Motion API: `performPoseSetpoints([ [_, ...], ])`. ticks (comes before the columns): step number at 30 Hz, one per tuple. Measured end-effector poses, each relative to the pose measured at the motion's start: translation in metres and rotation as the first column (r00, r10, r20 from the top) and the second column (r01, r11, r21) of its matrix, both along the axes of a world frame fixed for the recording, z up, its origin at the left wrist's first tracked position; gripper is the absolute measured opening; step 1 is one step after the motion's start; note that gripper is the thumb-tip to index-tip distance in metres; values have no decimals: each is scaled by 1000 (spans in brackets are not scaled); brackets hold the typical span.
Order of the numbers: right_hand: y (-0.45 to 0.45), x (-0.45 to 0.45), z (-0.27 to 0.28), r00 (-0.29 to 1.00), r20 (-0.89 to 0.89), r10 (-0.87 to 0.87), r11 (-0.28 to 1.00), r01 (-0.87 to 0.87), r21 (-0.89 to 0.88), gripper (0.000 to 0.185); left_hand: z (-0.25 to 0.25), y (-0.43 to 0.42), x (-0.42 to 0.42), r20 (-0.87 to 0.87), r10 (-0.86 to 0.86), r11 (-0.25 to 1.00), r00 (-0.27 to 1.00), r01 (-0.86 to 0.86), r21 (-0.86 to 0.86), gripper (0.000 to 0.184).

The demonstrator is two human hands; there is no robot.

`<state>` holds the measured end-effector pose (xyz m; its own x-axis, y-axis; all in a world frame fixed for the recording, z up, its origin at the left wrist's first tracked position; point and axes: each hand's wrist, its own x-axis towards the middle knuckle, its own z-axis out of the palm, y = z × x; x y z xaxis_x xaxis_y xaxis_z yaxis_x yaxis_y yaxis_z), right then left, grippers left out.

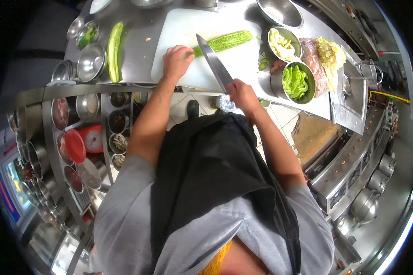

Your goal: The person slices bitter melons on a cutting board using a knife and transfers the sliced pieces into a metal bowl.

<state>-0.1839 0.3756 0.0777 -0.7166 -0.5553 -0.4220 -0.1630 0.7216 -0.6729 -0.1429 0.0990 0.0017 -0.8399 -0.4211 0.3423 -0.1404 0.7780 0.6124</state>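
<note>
A long green bitter melon [227,41] lies slantwise on the white cutting board [179,27]. My left hand [176,62] rests at its left end, fingers bent and closed on it. In my right hand [243,95] is the handle of a large knife [214,63]. Its blade points up and to the left, crossing near the melon's left part, close to my left fingers. Whether the edge touches the melon is hard to tell. Another green length of melon [115,52], pale inside, lies on the steel counter left of the board.
Right of the board stand a metal pot of pale slices [281,43], a pot of green leaves [296,82] and bagged food [315,64]. Metal bowls [92,63] sit at the left. A strainer bowl [280,11] is at the back, and shelves of food containers [88,107] are lower left.
</note>
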Motion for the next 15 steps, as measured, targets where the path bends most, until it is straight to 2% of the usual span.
performPoseSetpoints([
  [4, -28, -15, -21, 999, -26, 27, 998, -26, 58, 31, -4, 1, -2, 7, 17, 999, 1000, -17, -39, 17],
  [7, -7, 2, -36, 982, 4, 191, 981, -191, 27, 31, -7, 0, -2, 2, 11, 1000, 1000, -11, -22, 17],
  [11, 36, 17, -9, 975, -2, 221, 975, -221, -26, 30, -5, -4, -5, 18, 47, 999, 999, -47, -10, 17],
  [13, 43, 16, 3, 996, 66, 60, 994, -65, 88, 31, -4, 0, -1, 11, 40, 999, 999, -40, 15, 18],
  [15, 24, 0, 12, 994, 111, -25, 998, 19, 60, 33, -3, 4, -5, 24, 29, 999, 999, -29, -16, 19],
])
